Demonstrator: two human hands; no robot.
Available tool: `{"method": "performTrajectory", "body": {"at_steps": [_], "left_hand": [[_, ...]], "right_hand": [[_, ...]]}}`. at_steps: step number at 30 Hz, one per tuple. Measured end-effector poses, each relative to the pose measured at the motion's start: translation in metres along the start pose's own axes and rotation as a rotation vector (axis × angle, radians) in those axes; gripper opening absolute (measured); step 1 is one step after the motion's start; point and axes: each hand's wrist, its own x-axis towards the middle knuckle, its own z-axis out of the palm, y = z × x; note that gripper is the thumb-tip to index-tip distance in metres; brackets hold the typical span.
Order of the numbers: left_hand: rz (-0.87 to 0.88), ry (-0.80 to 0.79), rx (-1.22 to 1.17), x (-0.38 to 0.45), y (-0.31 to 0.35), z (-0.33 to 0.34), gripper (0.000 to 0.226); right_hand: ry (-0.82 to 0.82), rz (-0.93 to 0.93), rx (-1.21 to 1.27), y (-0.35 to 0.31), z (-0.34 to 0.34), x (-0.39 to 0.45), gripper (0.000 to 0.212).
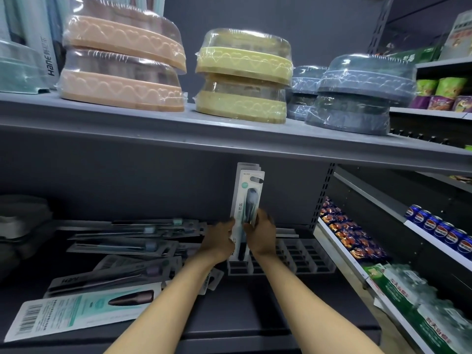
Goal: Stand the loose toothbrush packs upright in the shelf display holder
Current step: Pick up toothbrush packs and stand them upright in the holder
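Observation:
A few toothbrush packs (247, 195) stand upright together at the left end of the clear slotted display holder (304, 256) on the lower shelf. My left hand (219, 241) grips their left edge and my right hand (260, 233) grips their right edge, about halfway up. The packs' lower ends reach into the holder's front-left slots. Loose toothbrush packs (127, 246) lie flat in a messy pile to the left, and one large pack (81, 310) lies near the shelf's front edge with its barcode side up.
The upper shelf (229, 134) hangs close above the upright packs and carries wrapped stacked basins (122, 60). To the right, a neighbouring rack holds snack bags (350, 238), blue cans (439, 228) and green boxes (408, 297). Folded grey items (23, 215) sit far left.

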Motion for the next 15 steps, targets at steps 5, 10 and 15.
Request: {"method": "performTrajectory", "body": {"at_steps": [5, 10, 15], "left_hand": [[-0.013, 0.029, 0.032, 0.007, -0.010, 0.007, 0.055], [-0.015, 0.032, 0.054, -0.002, 0.001, 0.004, 0.060], [0.001, 0.027, 0.078, -0.014, 0.016, 0.000, 0.069]], "right_hand": [[0.035, 0.003, -0.020, 0.003, 0.005, -0.006, 0.029], [0.041, -0.002, -0.028, 0.001, 0.006, -0.008, 0.030], [0.021, 0.012, -0.075, 0.000, 0.006, -0.008, 0.028]]}}
